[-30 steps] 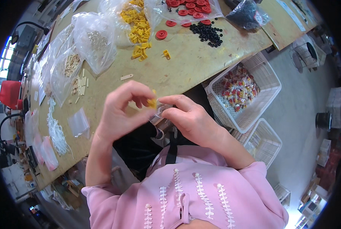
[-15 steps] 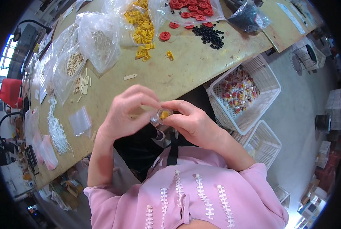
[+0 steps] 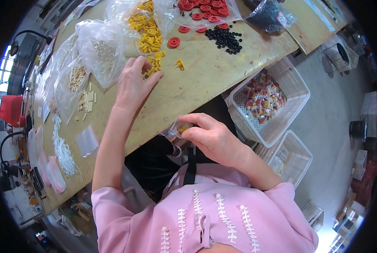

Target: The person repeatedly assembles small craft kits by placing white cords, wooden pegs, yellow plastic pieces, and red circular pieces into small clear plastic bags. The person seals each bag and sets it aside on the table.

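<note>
Two hands are working apart: the right hand (image 3: 211,139) is pinching a small clear bag (image 3: 178,129) with a yellow piece inside, just off the worktop (image 3: 197,80) edge. The left hand (image 3: 133,84) is reaching out, fingertips closing on loose yellow pieces (image 3: 152,63). Beyond them red discs (image 3: 188,25) and black rings (image 3: 224,38) are lying; a white basket (image 3: 281,101) is sitting right of the right hand.

Two white wire baskets (image 3: 296,90), two hands (image 3: 133,84), one small clear bag (image 3: 178,128), one loose yellow piece (image 3: 180,64).
</note>
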A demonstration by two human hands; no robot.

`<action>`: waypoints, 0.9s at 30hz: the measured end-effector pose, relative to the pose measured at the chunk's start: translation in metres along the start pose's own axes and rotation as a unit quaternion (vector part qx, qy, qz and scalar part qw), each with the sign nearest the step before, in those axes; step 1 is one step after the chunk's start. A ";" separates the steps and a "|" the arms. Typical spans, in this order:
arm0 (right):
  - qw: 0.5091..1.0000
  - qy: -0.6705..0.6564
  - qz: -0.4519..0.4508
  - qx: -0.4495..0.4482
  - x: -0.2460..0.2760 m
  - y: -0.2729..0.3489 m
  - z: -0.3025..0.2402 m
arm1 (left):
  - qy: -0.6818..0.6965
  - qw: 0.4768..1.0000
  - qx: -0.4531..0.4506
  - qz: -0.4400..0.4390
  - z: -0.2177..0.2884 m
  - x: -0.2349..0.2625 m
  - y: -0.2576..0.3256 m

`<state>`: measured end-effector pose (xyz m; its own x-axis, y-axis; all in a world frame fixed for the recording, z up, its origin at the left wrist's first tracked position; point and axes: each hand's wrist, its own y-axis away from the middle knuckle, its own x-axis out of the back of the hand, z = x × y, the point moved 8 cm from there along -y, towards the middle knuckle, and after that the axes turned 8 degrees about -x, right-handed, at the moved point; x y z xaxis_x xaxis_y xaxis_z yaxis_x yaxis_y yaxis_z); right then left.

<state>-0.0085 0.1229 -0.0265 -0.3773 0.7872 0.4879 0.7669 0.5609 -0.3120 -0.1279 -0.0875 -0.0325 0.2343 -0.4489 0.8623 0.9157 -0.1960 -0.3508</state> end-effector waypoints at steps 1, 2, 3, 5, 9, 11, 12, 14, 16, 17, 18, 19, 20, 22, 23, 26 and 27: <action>1.000 0.000 -0.003 -0.006 0.000 0.000 0.001 | 0.019 1.000 0.002 0.000 0.003 0.001 0.000; 1.000 0.000 -0.006 -0.013 -0.001 0.000 0.002 | 0.038 0.999 0.003 0.000 0.007 0.002 -0.001; 1.000 0.000 -0.010 -0.019 -0.002 -0.001 0.002 | 0.057 0.998 0.006 0.000 0.008 0.002 0.000; 1.000 0.000 -0.010 -0.012 -0.003 -0.002 0.000 | 0.075 0.997 -0.009 -0.011 0.006 0.000 0.000; 1.000 -0.003 -0.017 -0.022 -0.001 -0.003 -0.002 | 0.182 0.982 0.042 -0.020 0.004 0.002 0.011; 1.000 0.005 0.003 -0.014 0.006 -0.004 -0.001 | 0.315 0.942 0.106 -0.056 0.022 0.006 0.024; 1.000 0.008 0.009 -0.010 0.008 -0.004 -0.002 | 0.377 0.912 0.140 -0.073 0.034 0.011 0.036; 1.000 0.018 0.006 -0.006 0.008 -0.007 -0.006 | 0.371 0.921 0.076 -0.094 0.067 0.027 0.053; 1.000 0.023 0.006 0.003 0.007 -0.009 -0.011 | 0.329 0.937 0.001 -0.119 0.093 0.041 0.061; 1.000 0.023 0.008 0.011 0.006 -0.010 -0.013 | 0.309 0.943 -0.005 -0.122 0.097 0.044 0.066; 1.000 0.023 0.011 0.018 0.005 -0.011 -0.015 | 0.289 0.949 -0.010 -0.124 0.099 0.045 0.070; 1.000 0.023 0.006 0.017 0.004 -0.011 -0.016 | 0.288 0.952 -0.009 -0.106 0.097 0.049 0.071; 1.000 0.023 0.003 0.016 0.003 -0.011 -0.017 | 0.287 0.954 -0.007 -0.087 0.095 0.053 0.072; 1.000 0.021 -0.004 0.009 0.000 -0.011 -0.018 | 0.309 0.949 0.008 -0.067 0.092 0.057 0.075; 1.000 0.019 -0.007 0.003 -0.001 -0.011 -0.018 | 0.333 0.941 0.021 -0.064 0.092 0.056 0.077; 1.000 0.022 0.002 0.008 -0.002 -0.010 -0.019 | 0.314 0.947 -0.011 -0.063 0.099 0.056 0.071; 1.000 0.024 0.009 0.013 -0.001 -0.011 -0.019 | 0.297 0.953 -0.017 -0.059 0.097 0.054 0.067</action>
<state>-0.0068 0.1115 -0.0080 -0.3370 0.7844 0.5207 0.7595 0.5533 -0.3420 -0.0221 -0.0403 0.0257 -0.1048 -0.8345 0.5409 0.9106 -0.2992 -0.2852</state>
